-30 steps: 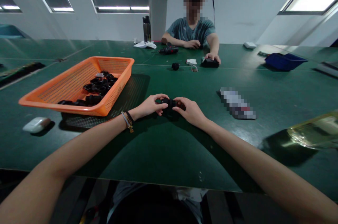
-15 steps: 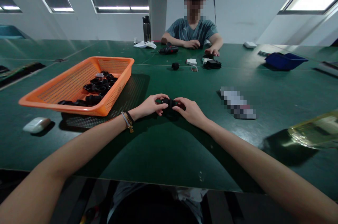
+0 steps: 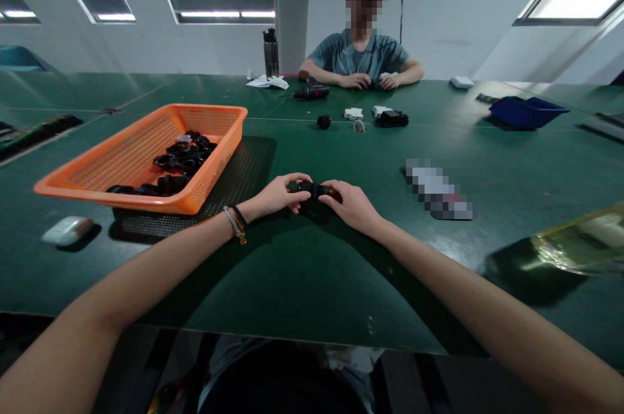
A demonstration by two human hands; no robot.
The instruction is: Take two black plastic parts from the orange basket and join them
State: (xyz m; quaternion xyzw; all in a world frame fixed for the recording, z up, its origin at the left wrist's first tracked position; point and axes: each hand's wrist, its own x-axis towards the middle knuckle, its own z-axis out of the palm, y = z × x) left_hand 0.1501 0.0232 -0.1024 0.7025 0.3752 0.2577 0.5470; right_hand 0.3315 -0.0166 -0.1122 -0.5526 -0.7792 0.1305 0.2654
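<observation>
Between my two hands is a small black cylindrical part (image 3: 314, 190), held just over the green table (image 3: 312, 297). My left hand (image 3: 285, 193) pinches its left end between thumb and fingers. On the other end, my right hand (image 3: 348, 201) is closed with thumb and fingertips against the part. Its exact kind is too dark and small to make out, and the fingers cover both ends. To the left, an orange perforated basket (image 3: 221, 167) contains several black ring-shaped parts (image 3: 182, 157).
Across the table sits a person (image 3: 363, 56), near a power drill (image 3: 312, 90) and a dark bottle (image 3: 271, 53). A black part (image 3: 324, 121) lies mid-table. A blurred flat object (image 3: 439, 190), a yellowish clear package (image 3: 585, 245), a blue bin (image 3: 529, 113) and a white case (image 3: 68, 231) lie around.
My hands stay in nearly the same place on the black part. The person opposite has drawn one hand back from the black item on the table towards the body.
</observation>
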